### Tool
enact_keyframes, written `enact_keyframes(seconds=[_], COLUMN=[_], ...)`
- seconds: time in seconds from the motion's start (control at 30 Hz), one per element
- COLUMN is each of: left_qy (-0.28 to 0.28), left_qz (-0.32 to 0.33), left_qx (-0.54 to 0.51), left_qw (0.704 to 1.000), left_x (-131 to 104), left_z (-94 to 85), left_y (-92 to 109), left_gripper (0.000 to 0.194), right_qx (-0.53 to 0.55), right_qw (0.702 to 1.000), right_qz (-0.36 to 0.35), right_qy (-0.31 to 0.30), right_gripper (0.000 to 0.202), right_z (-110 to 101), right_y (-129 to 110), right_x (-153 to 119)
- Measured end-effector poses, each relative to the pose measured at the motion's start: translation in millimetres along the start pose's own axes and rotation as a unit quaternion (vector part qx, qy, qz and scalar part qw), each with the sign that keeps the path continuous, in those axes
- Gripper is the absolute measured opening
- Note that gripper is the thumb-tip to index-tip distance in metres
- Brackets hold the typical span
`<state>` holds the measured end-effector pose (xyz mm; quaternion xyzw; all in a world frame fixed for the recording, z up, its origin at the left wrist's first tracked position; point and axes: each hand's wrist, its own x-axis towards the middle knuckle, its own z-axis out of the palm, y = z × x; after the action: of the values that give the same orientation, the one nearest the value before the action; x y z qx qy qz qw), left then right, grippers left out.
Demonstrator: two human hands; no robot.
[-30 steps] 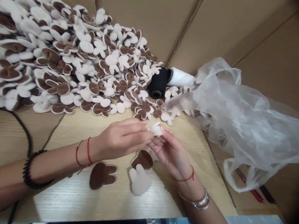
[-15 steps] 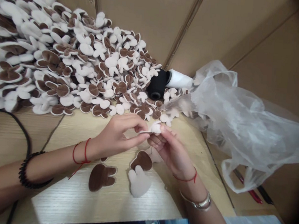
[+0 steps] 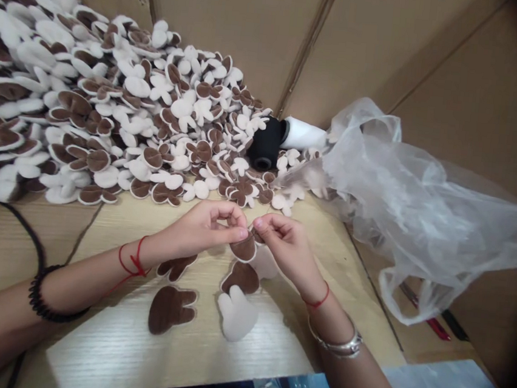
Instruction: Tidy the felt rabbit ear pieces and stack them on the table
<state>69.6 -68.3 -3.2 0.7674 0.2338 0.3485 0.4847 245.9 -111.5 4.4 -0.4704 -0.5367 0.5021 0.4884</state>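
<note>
You wear a knotted red cord [image 3: 141, 263] and a black coiled band [image 3: 34, 300] on your left arm [image 3: 85, 281], a red string [image 3: 319, 300] and silver bangle [image 3: 352, 348] on your right arm [image 3: 362, 381].

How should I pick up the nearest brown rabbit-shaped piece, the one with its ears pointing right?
I'd pinch one ear, coming from the right. The brown piece lies flat, its two ears narrower than the rounded head, with tabletop showing between them and the white piece.

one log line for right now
left hand: pinching brown-faced cutout; right hand: pinching same cutout; on table: white cutout; behind: cutout pile
</note>
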Motion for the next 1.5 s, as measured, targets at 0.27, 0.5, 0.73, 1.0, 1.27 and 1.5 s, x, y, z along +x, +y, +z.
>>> enact_keyframes(seconds=[0.27, 0.5, 0.73, 1.0, 1.27, 1.5], left_qy=[0.019, 0.182, 0.118, 0.073, 0.089, 0.116], left_qz=[0.178, 0.018, -0.144, -0.115, -0.159, -0.167], left_qx=[0.267, 0.007, -0.102, -0.23, -0.142, -0.169], left_qw=[0.947, 0.983, 0.977, 0.964, 0.973, 0.964], left_x=[-9.0, -7.1, -4.7, -4.9, 1.1, -0.9], left_z=[11.6, 18.8, 16.9, 7.8, 2.9, 4.8], left_y=[8.0, 0.4, 3.4, -7.9, -3.7, -3.2], left_gripper=[0.007, 0.014, 0.024, 0.025, 0.022, 0.02], right_qx=[0.009, -0.028, -0.026, 0.187, 0.046, 0.106], right_qw=[0.999, 0.999, 0.999, 0.98, 0.998, 0.993], right_qz=[0.041, -0.009, -0.02, 0.057, 0.005, 0.057], right_qy=[-0.015, 0.035, 0.031, -0.028, 0.038, 0.002], right_gripper=[0.047, 0.037, 0.026, 0.028, 0.029, 0.021], right_z=[0.9, -1.4, 8.2, 10.1, 6.9, 8.7], right_y=[2.6, 0.1, 7.8, 17.8, 17.3, 21.9], right_x=[0.4, 1.6, -2.8, 0.8, 6.4, 5.6])
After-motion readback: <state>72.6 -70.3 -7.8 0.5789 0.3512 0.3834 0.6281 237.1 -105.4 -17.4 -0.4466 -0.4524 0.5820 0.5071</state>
